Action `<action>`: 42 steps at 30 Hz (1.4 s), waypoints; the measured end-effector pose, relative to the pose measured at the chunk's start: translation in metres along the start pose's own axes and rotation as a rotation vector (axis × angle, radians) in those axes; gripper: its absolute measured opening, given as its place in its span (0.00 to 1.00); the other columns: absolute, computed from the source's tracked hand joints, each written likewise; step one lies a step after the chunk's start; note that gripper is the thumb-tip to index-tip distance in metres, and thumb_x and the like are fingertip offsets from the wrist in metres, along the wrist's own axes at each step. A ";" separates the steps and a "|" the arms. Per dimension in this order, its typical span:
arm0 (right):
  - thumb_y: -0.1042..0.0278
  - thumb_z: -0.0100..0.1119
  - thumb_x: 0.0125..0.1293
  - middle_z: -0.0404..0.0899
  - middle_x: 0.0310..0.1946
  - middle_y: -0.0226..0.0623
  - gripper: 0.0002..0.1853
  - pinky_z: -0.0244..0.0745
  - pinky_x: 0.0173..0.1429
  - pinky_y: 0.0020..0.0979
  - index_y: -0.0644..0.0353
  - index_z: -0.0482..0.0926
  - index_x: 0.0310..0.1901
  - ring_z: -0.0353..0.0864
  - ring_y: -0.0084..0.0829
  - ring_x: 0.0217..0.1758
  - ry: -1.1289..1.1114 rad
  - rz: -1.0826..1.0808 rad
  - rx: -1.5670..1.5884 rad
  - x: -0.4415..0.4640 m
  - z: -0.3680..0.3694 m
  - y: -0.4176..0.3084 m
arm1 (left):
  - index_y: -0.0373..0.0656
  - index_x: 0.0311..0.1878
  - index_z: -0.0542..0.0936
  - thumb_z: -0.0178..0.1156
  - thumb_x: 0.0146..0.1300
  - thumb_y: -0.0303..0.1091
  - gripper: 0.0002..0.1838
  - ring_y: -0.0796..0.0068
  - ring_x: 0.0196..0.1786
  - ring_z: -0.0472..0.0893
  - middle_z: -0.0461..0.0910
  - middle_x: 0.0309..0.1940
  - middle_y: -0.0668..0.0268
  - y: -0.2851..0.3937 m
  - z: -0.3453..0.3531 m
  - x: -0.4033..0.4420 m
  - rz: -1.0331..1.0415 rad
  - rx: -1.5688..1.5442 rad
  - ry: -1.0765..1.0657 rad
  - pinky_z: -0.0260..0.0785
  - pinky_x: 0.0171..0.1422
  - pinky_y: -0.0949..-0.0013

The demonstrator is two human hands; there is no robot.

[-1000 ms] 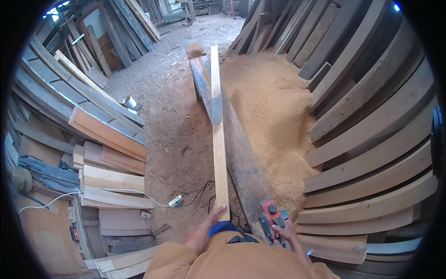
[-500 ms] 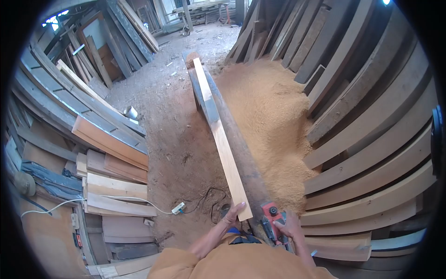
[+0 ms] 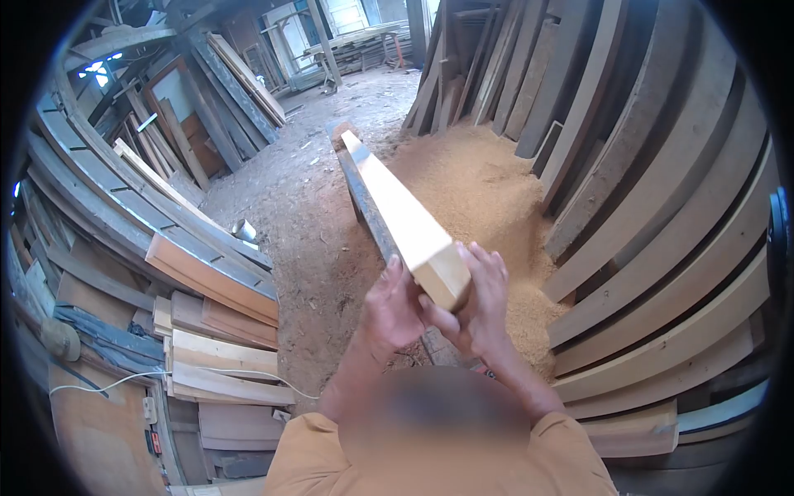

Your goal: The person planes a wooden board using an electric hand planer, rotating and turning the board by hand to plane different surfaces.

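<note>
A long, pale, squared wooden board (image 3: 405,207) slopes up toward me, its near end lifted off the narrow bench (image 3: 364,194) and its far end low at the bench's far end. My left hand (image 3: 393,307) is against the board's left side near the end, gripping it from beside and below. On the other side, my right hand (image 3: 484,302) is wrapped round the near end, with fingers along the right edge. A small red part of the power planer (image 3: 484,371) shows behind my right wrist; the rest of it is hidden.
A heap of sawdust (image 3: 471,178) lies right of the bench. Many planks (image 3: 653,248) lean along the right wall. Stacked boards (image 3: 223,355) and a white cable (image 3: 240,374) are on the left. A tin can (image 3: 243,230) sits on the dirt floor.
My right hand has let go of the red power planer and taken hold of the board. The board's near end has risen toward my head, with my left hand moving up with it.
</note>
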State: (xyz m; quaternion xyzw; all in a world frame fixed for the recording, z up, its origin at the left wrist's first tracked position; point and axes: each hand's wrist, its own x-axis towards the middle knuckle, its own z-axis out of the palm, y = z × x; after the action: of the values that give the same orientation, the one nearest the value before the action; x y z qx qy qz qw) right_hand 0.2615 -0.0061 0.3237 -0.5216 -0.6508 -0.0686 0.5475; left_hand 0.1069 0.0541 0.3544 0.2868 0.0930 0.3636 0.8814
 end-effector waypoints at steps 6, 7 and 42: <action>0.50 0.76 0.55 0.82 0.49 0.64 0.42 0.78 0.61 0.52 0.78 0.73 0.61 0.84 0.60 0.53 0.048 0.093 0.024 0.043 0.004 -0.025 | 0.39 0.78 0.62 0.53 0.79 0.57 0.37 0.57 0.69 0.76 0.73 0.68 0.54 0.018 0.005 0.014 0.137 0.165 0.019 0.71 0.75 0.50; 0.50 0.76 0.55 0.82 0.50 0.65 0.42 0.77 0.61 0.52 0.79 0.73 0.61 0.84 0.61 0.54 0.045 0.069 0.025 0.043 0.006 -0.025 | 0.39 0.78 0.62 0.53 0.79 0.56 0.36 0.57 0.69 0.76 0.73 0.68 0.54 0.019 0.004 0.013 0.130 0.131 0.018 0.71 0.74 0.50; 0.45 0.75 0.55 0.78 0.55 0.72 0.47 0.75 0.66 0.55 0.83 0.70 0.62 0.80 0.66 0.60 0.019 0.040 0.063 0.055 0.027 -0.040 | 0.38 0.79 0.61 0.58 0.76 0.53 0.39 0.52 0.72 0.75 0.71 0.72 0.51 0.042 -0.002 -0.003 0.239 0.127 0.112 0.70 0.76 0.48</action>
State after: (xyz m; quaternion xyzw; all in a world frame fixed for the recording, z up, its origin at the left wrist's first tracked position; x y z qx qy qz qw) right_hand 0.2224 0.0273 0.3757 -0.5163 -0.6367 -0.0424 0.5711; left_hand 0.0795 0.0771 0.3767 0.3302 0.1299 0.4747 0.8054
